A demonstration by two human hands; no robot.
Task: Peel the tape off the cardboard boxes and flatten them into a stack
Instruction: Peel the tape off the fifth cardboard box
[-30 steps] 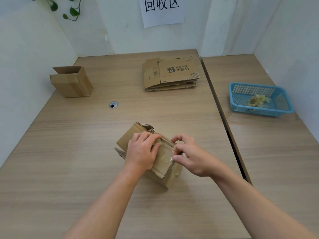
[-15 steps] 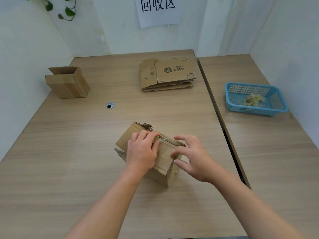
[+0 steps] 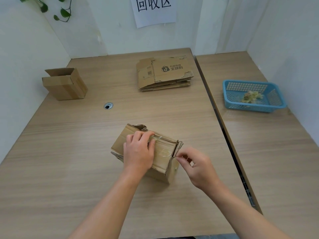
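A small worn cardboard box (image 3: 164, 152) lies in the middle of the wooden table, with clear tape (image 3: 164, 151) across its top. My left hand (image 3: 138, 150) lies on top of the box, fingers curled over its far edge, holding it down. My right hand (image 3: 198, 164) is at the box's right end, thumb and forefinger pinching the end of the tape at the corner. A stack of flattened boxes (image 3: 164, 73) lies at the back of the table. Another box (image 3: 64, 83), open at the top, stands at the back left.
A blue plastic basket (image 3: 274, 99) with crumpled tape scraps sits on the right-hand table. A gap runs between the two tables. A cable hole (image 3: 108, 106) is left of centre. Walls close the table in on the left, back and right.
My right hand has slid from the top of the box to its right corner and now pinches the tape end there. My left hand has stayed in place on the box.
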